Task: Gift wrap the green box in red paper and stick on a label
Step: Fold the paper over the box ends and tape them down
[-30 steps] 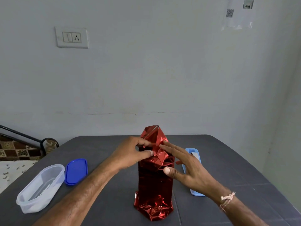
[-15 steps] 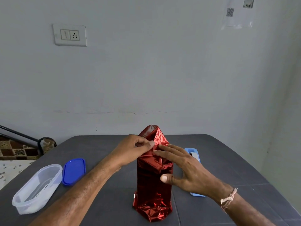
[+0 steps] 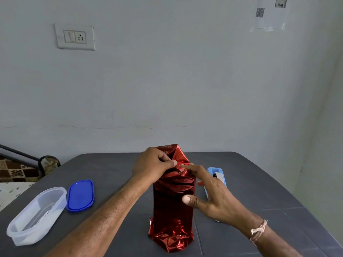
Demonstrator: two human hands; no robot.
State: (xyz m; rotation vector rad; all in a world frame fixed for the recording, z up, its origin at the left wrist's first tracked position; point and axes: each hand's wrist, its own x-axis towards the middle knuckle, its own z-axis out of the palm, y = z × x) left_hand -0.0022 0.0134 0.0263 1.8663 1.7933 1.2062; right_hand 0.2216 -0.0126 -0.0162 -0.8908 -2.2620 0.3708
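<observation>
- Grip: left hand (image 3: 150, 167) pinches the red paper (image 3: 172, 210) at its top fold; right hand (image 3: 213, 197), fingers straight, presses it, seemingly grasping nothing.
- Risk: letting go early may let the folds spring open.

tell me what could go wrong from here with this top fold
1. The tall red-wrapped box stands on a crumpled bottom end, so pushing at its top might tip it.
2. Only the left hand, pinching, and the right hand, fingers straight, hold the top fold; freeing one to reach the light blue holder behind could let it spring open.
</observation>
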